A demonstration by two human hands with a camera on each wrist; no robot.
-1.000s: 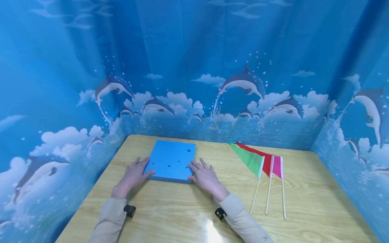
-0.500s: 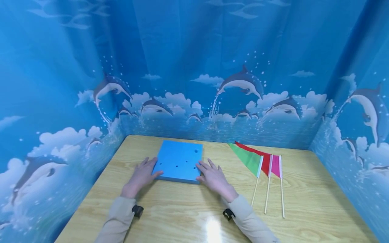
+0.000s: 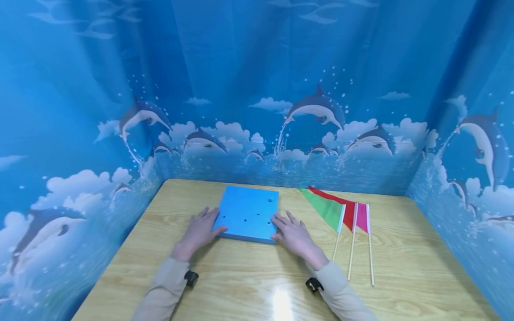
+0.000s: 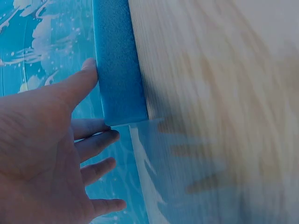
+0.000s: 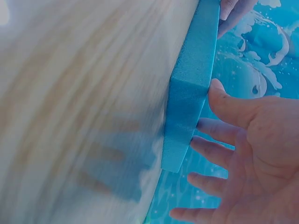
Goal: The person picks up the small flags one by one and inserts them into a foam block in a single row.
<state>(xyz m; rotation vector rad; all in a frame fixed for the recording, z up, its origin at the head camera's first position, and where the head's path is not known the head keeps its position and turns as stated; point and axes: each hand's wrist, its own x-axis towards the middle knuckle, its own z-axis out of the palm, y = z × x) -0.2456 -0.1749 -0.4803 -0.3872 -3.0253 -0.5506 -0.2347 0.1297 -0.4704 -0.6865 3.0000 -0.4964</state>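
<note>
A flat blue foam block (image 3: 249,209) with several small holes in its top lies near the back of the wooden table. At its left side, my left hand (image 3: 201,232) touches the edge with spread fingers, the thumb near the front corner. Against the opposite side rests my right hand (image 3: 296,236), its fingers also spread and thumb at the front right corner. In the left wrist view, the thumb and fingertips of the left hand (image 4: 42,140) meet the block's edge (image 4: 119,65). The right wrist view shows the right hand (image 5: 252,144) touching the block's side (image 5: 187,112).
Right of the hands lie a green flag (image 3: 327,208), a red flag (image 3: 350,214) and a pink flag (image 3: 363,217) on thin sticks. The wooden table (image 3: 241,281) is enclosed at the back and sides by a blue dolphin-print curtain (image 3: 241,89).
The foam block has slid to the right across the table, with both hands moving along at its sides. The flags lie as before; the head view has shifted slightly.
</note>
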